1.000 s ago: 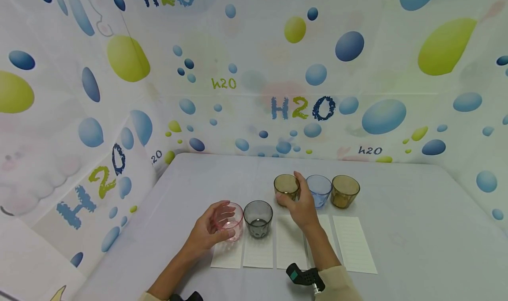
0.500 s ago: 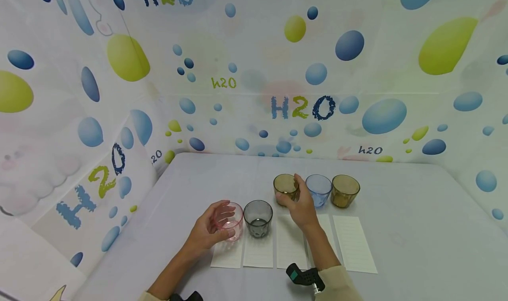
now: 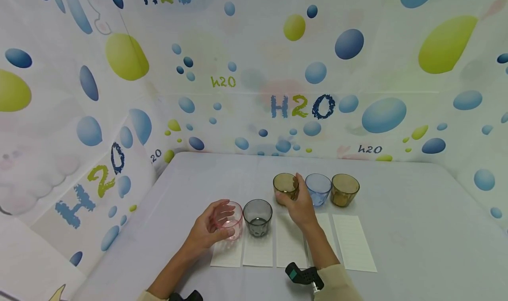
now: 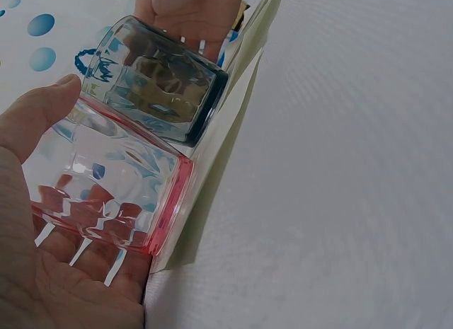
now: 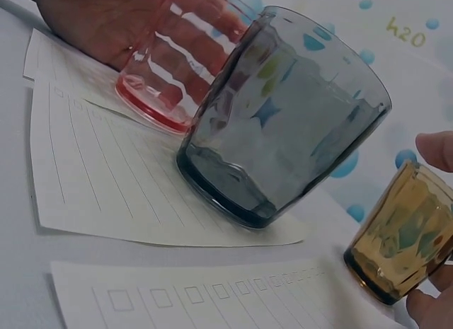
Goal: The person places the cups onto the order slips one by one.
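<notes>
A clear pink drinking glass [image 3: 236, 221] stands upright at the left end of the front row. My left hand [image 3: 206, 230] holds it, thumb in front and fingers curled behind, showing through its wall. Beside it a smoky grey glass [image 3: 258, 219] stands untouched; the right wrist view has this grey glass [image 5: 283, 117] large in the middle. Farther back, my right hand [image 3: 300, 204] holds an amber glass [image 3: 284, 187] between thumb and fingers. That amber glass [image 5: 400, 233] also appears at the right wrist view's right edge, its base on the table.
Right of my right hand, a blue glass [image 3: 319, 193] and a second amber glass [image 3: 345, 193] stand close together. Several white lined paper strips [image 3: 354, 243] lie side by side on the white tablecloth [image 3: 412, 221]. A patterned curtain [image 3: 254, 80] rises behind the table.
</notes>
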The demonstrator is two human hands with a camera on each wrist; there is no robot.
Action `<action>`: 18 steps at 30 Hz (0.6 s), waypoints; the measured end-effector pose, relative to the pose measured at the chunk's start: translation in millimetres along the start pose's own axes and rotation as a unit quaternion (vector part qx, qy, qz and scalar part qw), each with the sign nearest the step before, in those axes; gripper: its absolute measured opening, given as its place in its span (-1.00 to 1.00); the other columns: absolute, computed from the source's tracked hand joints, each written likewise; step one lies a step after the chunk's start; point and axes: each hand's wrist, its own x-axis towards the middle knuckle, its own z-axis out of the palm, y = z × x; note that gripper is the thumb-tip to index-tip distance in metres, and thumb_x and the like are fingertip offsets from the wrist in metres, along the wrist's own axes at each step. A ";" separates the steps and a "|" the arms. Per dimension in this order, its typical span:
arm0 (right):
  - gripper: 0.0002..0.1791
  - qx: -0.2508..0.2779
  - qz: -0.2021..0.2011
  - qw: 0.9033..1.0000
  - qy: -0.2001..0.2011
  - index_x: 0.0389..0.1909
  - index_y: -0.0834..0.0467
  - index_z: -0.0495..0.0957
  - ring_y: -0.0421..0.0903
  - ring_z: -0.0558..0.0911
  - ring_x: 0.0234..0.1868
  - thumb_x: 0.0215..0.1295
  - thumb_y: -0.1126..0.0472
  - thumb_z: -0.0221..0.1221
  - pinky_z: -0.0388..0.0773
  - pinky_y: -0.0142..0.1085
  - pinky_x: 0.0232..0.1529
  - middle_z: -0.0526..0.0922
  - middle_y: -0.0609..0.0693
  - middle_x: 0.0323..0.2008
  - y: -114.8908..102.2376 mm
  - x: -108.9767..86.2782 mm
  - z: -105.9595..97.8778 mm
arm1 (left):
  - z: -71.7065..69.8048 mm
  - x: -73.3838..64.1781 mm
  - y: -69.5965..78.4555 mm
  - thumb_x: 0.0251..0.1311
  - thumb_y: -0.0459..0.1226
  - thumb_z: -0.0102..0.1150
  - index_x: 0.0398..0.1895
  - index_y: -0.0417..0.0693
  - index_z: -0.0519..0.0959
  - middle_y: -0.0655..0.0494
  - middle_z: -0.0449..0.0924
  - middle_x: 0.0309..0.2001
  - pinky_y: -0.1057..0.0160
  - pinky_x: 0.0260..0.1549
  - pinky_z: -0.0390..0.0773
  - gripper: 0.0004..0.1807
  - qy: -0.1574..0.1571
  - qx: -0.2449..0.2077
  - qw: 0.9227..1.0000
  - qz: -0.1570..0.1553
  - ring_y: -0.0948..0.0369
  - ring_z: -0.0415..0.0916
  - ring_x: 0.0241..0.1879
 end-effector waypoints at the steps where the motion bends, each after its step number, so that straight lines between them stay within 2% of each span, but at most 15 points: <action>1: 0.06 0.001 0.000 1.000 0.000 0.63 0.15 -0.14 0.10 0.08 0.58 0.31 0.04 0.32 0.00 0.04 0.56 0.06 0.15 0.58 0.0 -0.1 0.1 | -0.1 -0.1 0.1 0.14 -0.41 0.39 0.47 -0.12 0.24 -0.24 0.46 0.32 0.32 0.23 0.50 -0.18 0.000 0.000 1.000 0.000 -0.21 0.38 0.33; 12: 0.06 0.026 0.005 1.000 -0.008 0.62 0.22 -0.17 0.17 0.04 0.59 0.33 0.06 0.31 0.00 0.03 0.56 0.06 0.20 0.58 5.8 2.0 2.2 | -0.3 -0.2 0.2 0.13 -0.42 0.39 0.47 -0.15 0.24 -0.26 0.46 0.31 0.32 0.22 0.51 -0.18 0.001 -0.001 1.000 0.000 -0.23 0.39 0.33; 18: 0.03 0.030 0.011 0.999 -0.002 0.61 0.18 -0.10 0.15 0.12 0.56 0.31 0.08 0.32 0.07 0.03 0.54 0.12 0.17 0.56 5.1 2.5 2.9 | -1.0 0.0 -0.6 0.12 -0.41 0.40 0.47 -0.14 0.24 -0.26 0.47 0.31 0.34 0.21 0.51 -0.17 0.002 0.007 1.000 -0.001 -0.21 0.40 0.32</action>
